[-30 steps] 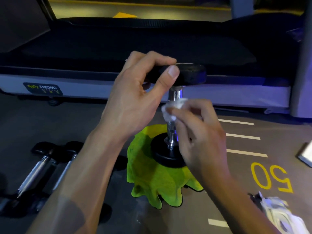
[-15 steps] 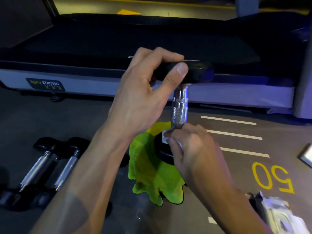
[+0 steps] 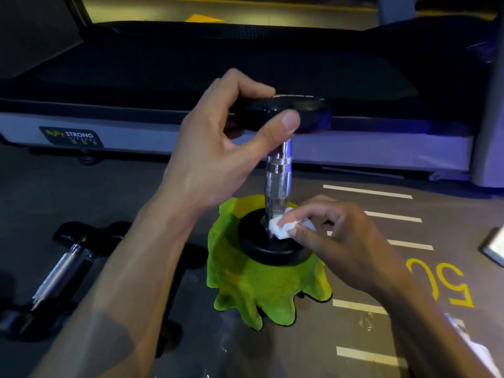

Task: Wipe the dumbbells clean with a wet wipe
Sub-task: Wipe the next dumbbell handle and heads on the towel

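Half a second before, the wipe had sat on the chrome handle just above the lower weight; now it had dropped to the foot of the handle, against that weight's top face. Left of the upright dumbbell lay another dumbbell on its side on the grey floor. The left hand still pinched the upright dumbbell's black top weight between thumb and fingers, holding it vertical. Beneath the dumbbell a lime-green cloth was spread. Right of the handle, the right hand pinched a crumpled white wet wipe in its fingertips. Behind the dumbbell ran a treadmill, its label reading "STRONG" (smaller print beside it was illegible). Right of the dumbbell, the floor bore white dashes and a yellow "50", seen upside down.
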{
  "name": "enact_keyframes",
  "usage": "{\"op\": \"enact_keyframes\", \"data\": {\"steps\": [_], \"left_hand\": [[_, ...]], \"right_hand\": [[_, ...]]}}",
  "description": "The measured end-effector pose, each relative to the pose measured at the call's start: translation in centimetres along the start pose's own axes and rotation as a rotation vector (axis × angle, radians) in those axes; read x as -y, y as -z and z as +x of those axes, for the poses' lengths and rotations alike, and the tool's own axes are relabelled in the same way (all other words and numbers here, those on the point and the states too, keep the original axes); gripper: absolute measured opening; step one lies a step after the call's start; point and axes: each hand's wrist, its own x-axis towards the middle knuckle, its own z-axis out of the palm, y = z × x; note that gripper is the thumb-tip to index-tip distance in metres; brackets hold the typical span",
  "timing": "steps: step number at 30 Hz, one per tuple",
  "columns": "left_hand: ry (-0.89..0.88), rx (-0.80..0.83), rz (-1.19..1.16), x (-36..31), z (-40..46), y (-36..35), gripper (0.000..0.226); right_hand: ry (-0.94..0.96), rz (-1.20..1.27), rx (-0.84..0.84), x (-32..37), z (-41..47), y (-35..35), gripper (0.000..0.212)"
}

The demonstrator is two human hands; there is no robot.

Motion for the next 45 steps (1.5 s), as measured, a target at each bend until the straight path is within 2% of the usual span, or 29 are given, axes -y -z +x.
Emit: {"op": "enact_keyframes", "data": {"steps": [5,11,15,17,22,25,29,34,36,38,40,42,45], "left_hand": [[-0.002,0.101,-0.099,0.1,-0.4,0.5,0.031],[0.032,0.045,-0.098,0.2,-0.4,0.0,0.03],[0.064,-0.008,-0.025,-0.4,-0.3,-0.3,0.042],[0.059,-0.049,0.001,-0.4,-0.3,-0.2,0.051],[0.026,-0.064,-0.117,0.3,-0.3,-0.1,0.04],[0.013,-0.063,-0.143,0.2,-0.4,-0.1,0.041],[0.004,-0.048,-0.191,0.3,-0.3,-0.1,0.039],[0.003,-0.06,-0.216,0.5,-0.4,0.3,0.037],[-0.01,-0.072,-0.206,0.5,-0.6,0.1,0.039],[-0.022,-0.074,-0.193,0.3,-0.8,-0.2,0.041],[-0.03,-0.063,-0.192,0.2,-0.9,-0.5,0.042],[-0.033,-0.062,-0.19,0.2,-0.8,-0.3,0.042],[-0.017,-0.067,-0.197,0.4,-0.7,0.2,0.041]], "right_hand": [[-0.036,-0.061,-0.131,-0.4,-0.6,-0.8,0.016],[0.091,-0.113,-0.249,0.8,-2.7,-2.2,0.022],[0.037,-0.093,-0.352,-0.6,-0.6,-2.4,0.017],[0.026,-0.12,-0.31,-0.8,-0.4,-2.4,0.015],[0.178,-0.385,-0.096,1.1,-0.3,-1.0,0.009],[0.243,-0.381,-0.047,1.9,-0.2,-1.4,0.01],[0.335,-0.289,-0.147,2.0,-0.4,-3.3,0.011],[0.224,-0.108,-0.252,1.2,-1.3,-3.3,0.015],[0.239,-0.182,-0.262,2.2,-1.5,-3.7,0.011],[0.244,-0.389,-0.211,3.9,-1.1,-5.1,0.007],[0.175,-0.56,-0.234,5.4,-0.8,-6.8,0.017],[0.163,-0.586,-0.289,5.7,-0.7,-7.6,0.023],[0.257,-0.393,-0.273,3.5,-1.3,-6.8,0.009]]}}
